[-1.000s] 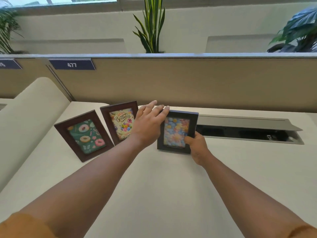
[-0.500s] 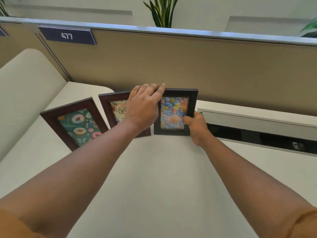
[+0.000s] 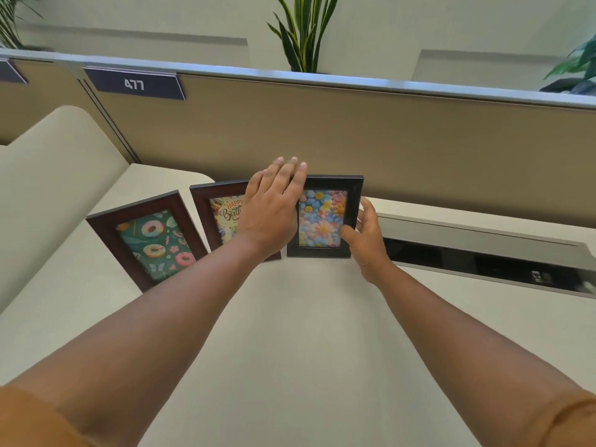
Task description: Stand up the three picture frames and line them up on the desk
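Observation:
Three picture frames stand in a row on the cream desk (image 3: 290,317), near the tan partition. The brown doughnut frame (image 3: 151,243) is leftmost and leans back. The brown birthday frame (image 3: 219,211) stands in the middle, half hidden by my left hand. The black flower frame (image 3: 325,221) stands upright on the right, close beside the birthday frame. My left hand (image 3: 274,208) lies flat over its top left corner, fingers straight and reaching past the top edge. My right hand (image 3: 364,233) pinches its lower right edge, thumb on the front.
The tan partition (image 3: 387,150) with a "477" label (image 3: 134,83) runs behind the frames. An open cable tray (image 3: 483,259) with a raised lid sits in the desk just right of the black frame. A cream curved divider (image 3: 48,175) rises at left. Plants stand beyond the partition.
The black flower frame has moved back and left, ending close beside the birthday frame. My left fingers, curled over its top edge before, now lie straight. The view has tilted.

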